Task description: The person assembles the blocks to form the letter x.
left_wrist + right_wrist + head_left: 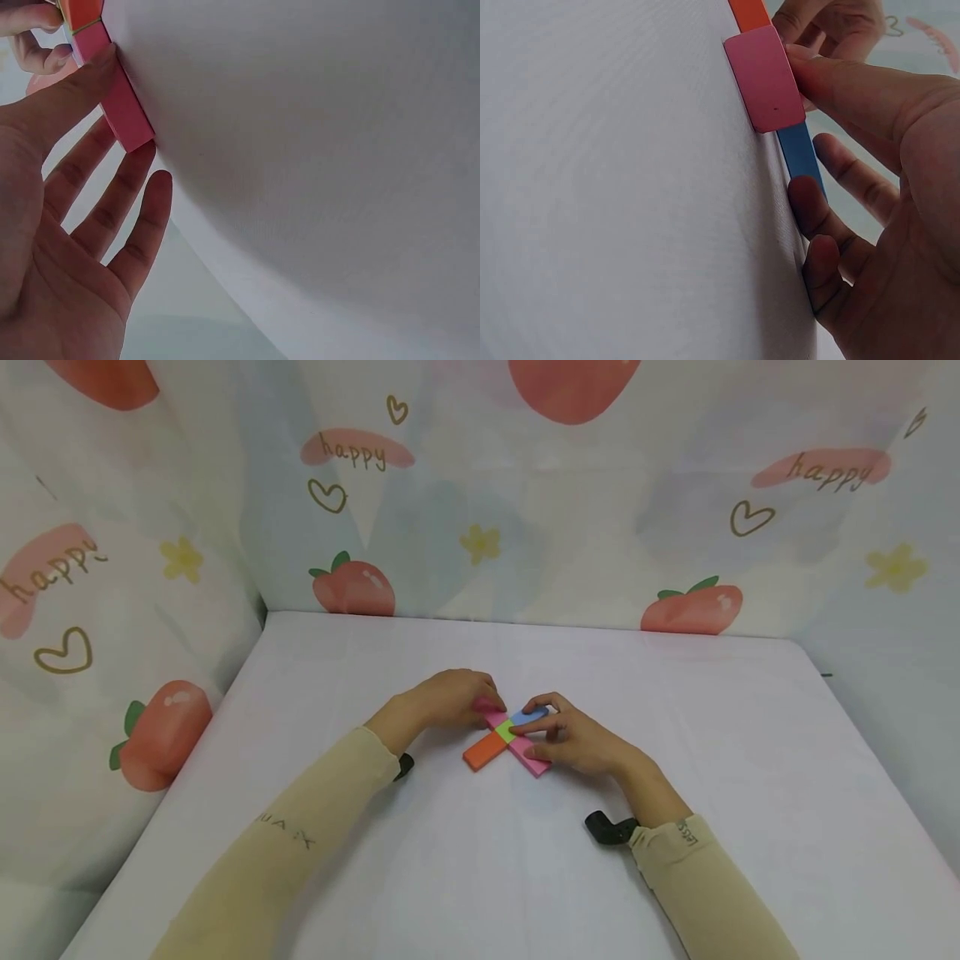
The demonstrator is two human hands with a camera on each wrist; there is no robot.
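Your bench (525,877), draped in white cloth, carries the work near its middle, well clear of all four edges and a little nearer the far edge than the near one. There a cross of flat coloured blocks lies on the cloth: a long pink block (525,750) running from far-left to near-right, an orange block (486,750) reaching toward the near-left, a blue block (528,717) toward the far-right, and a small green block (506,732) where they meet.

You look to be in the squaring-up step, nudging the pieces into a tidy cross rather than lifting any. The next move, as I judge it, calls for light, even pressure from both sides, so that one block does not skid out of line across the smooth cloth.

Your left hand (448,697) sits at the far-left end of the pink block. The left wrist view shows its fingers (112,195) straight and spread, with the thumb laid along the block's side: it presses and clasps nothing.

Your right hand (573,739) lies over the near-right half of the cross. Its forefinger reaches across to the blue block, and the right wrist view shows the thumb pressing the pink block's end while the other fingers (821,225) curl loosely beside the blue one. I read that as a steadying touch with no firm grip.

Both forearms come in low from the near edge in beige sleeves (300,852).
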